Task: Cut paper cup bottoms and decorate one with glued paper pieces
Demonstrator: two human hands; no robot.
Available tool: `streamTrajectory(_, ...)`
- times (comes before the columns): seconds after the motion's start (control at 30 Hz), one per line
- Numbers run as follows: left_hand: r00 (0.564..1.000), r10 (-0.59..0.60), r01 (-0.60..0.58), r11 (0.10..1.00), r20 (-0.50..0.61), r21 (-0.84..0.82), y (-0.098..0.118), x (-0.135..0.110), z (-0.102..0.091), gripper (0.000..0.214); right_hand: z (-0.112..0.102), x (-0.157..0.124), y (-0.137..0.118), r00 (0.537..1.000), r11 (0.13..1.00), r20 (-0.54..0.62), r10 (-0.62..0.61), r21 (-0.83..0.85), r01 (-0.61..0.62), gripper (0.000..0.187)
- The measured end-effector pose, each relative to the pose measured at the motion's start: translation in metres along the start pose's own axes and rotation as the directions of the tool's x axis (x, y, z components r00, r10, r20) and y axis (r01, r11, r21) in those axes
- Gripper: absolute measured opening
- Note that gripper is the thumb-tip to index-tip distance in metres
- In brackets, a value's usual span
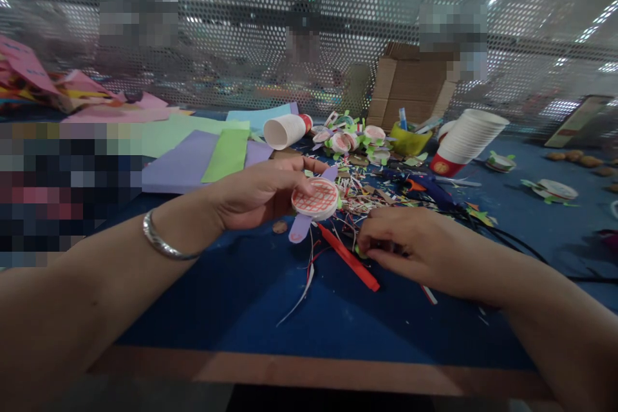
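My left hand (270, 190) grips a small paper turtle (316, 198) between thumb and fingers. Its round white shell is cut from a cup base and drawn over with a red grid, and purple paper flippers stick out at two sides. To the right, my right hand (400, 241) is low over the table with its fingers pinched together. A small green piece of paper (358, 251) shows at those fingertips, mostly hidden. Between the hands a red marker (350, 257) lies on the blue tabletop beside thin paper strips (304, 293).
Paper scraps (357, 196) spread behind the hands. Finished turtles (342, 140) are piled farther back near a yellow bowl (410, 140) and stacked paper cups (468, 141). A dark blue glue gun (425, 187) with its cord lies right. Purple paper sheets (178, 161) lie left.
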State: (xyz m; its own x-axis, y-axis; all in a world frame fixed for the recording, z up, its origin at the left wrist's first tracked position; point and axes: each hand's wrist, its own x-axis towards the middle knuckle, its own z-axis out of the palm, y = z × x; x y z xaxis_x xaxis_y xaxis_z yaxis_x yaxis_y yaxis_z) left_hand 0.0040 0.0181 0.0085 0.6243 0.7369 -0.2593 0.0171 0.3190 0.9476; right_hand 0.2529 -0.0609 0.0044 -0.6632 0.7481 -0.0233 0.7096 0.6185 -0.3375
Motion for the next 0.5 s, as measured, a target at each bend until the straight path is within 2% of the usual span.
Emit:
streamTrajectory(0.2, 1.000, 0.011, -0.011, 1.000, -0.027, 0.022, 0.0016, -0.0007, 0.0012, 0.043, -0.0027, -0.0023, 0.0020, 0.999, 1.000, -0.046, 0.002, 0.010, -0.001, 0.013)
streamTrajectory(0.3, 0.999, 0.015, -0.014, 0.999, -0.032, 0.029, 0.0018, -0.0007, 0.0009, 0.042, -0.0017, -0.0036, 0.0011, 1.000, 1.000, -0.028, 0.001, 0.012, -0.001, 0.011)
streamTrajectory(0.5, 0.998, 0.006, -0.005, 1.000, -0.058, 0.026, 0.0014, 0.0000, 0.0026, 0.045, 0.0048, 0.0007, -0.0026, 0.999, 0.995, 0.000, 0.042, -0.090, -0.042, 0.012)
